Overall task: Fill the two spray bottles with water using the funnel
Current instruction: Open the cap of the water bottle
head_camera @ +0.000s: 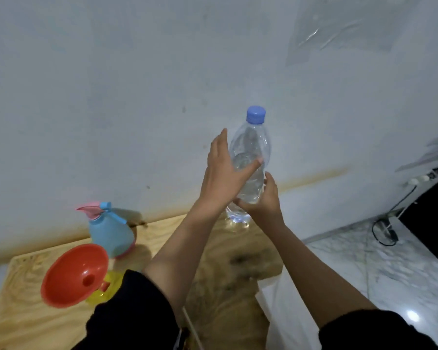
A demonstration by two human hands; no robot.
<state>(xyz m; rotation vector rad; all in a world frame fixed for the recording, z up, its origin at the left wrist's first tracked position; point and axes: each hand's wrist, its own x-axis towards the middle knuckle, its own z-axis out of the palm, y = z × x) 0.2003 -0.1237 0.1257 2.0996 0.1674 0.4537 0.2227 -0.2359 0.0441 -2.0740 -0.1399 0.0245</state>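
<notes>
A clear plastic water bottle (250, 147) with a blue cap, partly full, stands at the far edge of the wooden table (31, 319). My right hand (266, 200) grips its lower body. My left hand (223, 173) lies against its left side with fingers spread and the thumb across the front. A red funnel (74, 274) sits in the neck of a yellow spray bottle (106, 286), mostly hidden beneath it, at the near left. Behind it stands a blue spray bottle (111, 231) with a pink trigger head.
A pale wall runs along the table's far edge. To the right, the marble-patterned floor (390, 269) holds a black cable (384, 231) and a dark box (433, 215). A clear plastic sheet (339, 26) hangs on the wall, top right.
</notes>
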